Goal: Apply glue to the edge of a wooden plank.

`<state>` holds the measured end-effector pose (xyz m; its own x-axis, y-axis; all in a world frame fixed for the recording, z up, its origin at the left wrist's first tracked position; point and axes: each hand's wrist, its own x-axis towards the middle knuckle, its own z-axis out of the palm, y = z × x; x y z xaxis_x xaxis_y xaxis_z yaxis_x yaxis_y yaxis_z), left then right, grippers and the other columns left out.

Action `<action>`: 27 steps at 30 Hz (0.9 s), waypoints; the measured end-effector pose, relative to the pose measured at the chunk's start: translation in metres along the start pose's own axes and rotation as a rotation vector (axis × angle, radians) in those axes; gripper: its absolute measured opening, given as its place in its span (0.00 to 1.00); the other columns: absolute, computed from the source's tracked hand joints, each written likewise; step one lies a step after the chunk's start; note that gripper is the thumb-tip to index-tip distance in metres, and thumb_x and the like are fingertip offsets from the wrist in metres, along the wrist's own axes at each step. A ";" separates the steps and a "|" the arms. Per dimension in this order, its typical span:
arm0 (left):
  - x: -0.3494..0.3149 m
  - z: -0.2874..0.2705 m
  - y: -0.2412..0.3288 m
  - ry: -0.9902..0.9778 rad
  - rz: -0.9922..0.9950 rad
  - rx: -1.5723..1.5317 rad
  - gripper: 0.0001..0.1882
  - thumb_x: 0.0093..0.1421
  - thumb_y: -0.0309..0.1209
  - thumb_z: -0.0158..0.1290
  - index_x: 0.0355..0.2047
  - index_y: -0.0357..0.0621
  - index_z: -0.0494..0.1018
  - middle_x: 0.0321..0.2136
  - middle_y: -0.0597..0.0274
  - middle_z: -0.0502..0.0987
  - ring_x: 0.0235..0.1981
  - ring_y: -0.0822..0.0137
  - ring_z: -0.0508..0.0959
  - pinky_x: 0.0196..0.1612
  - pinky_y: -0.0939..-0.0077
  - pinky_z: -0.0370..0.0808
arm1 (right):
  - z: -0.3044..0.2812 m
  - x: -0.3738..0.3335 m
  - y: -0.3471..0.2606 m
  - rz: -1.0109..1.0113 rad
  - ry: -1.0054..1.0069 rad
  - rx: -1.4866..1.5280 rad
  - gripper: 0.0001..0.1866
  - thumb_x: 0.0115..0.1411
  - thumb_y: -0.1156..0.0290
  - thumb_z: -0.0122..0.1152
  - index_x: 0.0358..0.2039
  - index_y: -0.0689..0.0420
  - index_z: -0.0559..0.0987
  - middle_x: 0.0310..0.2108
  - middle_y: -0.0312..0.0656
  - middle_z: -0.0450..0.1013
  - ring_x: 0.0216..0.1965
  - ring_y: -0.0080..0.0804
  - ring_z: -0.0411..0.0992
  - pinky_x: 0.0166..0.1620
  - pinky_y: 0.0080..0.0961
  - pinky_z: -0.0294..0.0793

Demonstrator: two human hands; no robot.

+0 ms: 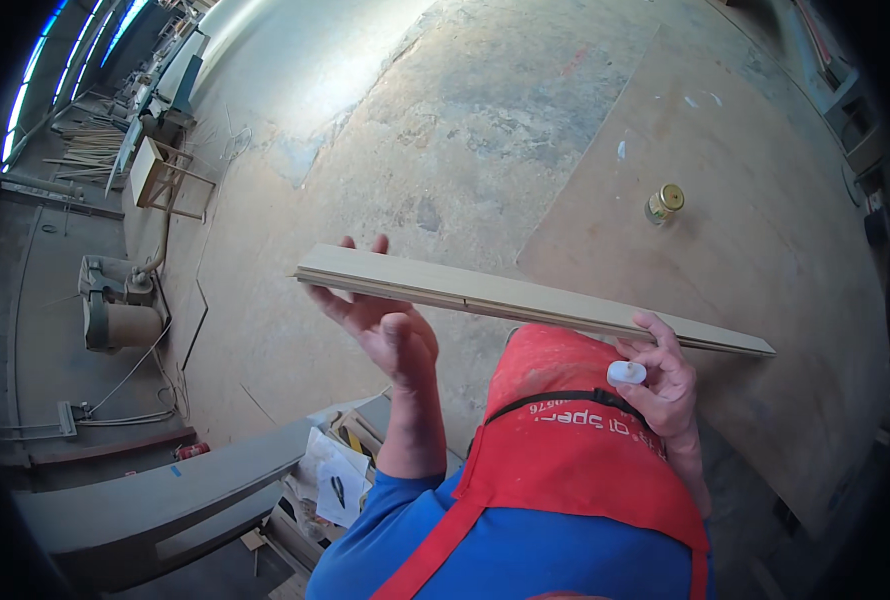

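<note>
A long, pale wooden strip, apparently layered along its edge, stretches across the front of my body. One small dark mark shows on its near edge. Near its left end is my left hand, palm up and fingers spread. Two fingertips show beyond the strip, and the thumb stands away from it. The fingers pass beneath the wood; whether they bear its weight, I cannot tell. Toward the other end, my right hand is closed, fingers against the strip. The same hand holds a small white oval object with a tan nub, its kind unclear.
A glass jar with a gold lid stands on a brown sheet at right. A grey bench lies at lower left, with papers and black-handled pliers or scissors nearby. A wooden stool and dusty machine stand far left.
</note>
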<state>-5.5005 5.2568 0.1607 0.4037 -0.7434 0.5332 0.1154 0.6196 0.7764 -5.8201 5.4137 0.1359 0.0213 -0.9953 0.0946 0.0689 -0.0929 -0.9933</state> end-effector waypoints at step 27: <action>-0.005 -0.011 -0.008 -0.047 -0.151 -0.017 0.46 0.65 0.39 0.69 0.73 0.47 0.52 0.69 0.39 0.66 0.63 0.40 0.76 0.67 0.47 0.77 | -0.019 0.000 0.018 -0.044 0.092 -0.105 0.13 0.57 0.86 0.70 0.42 0.64 0.81 0.71 0.57 0.60 0.61 0.38 0.75 0.69 0.41 0.74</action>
<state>-5.4935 5.2586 0.1482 0.3379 -0.8393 0.4259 0.1870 0.5034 0.8436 -5.8380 5.4119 0.1168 -0.0716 -0.9880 0.1366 -0.0375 -0.1342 -0.9902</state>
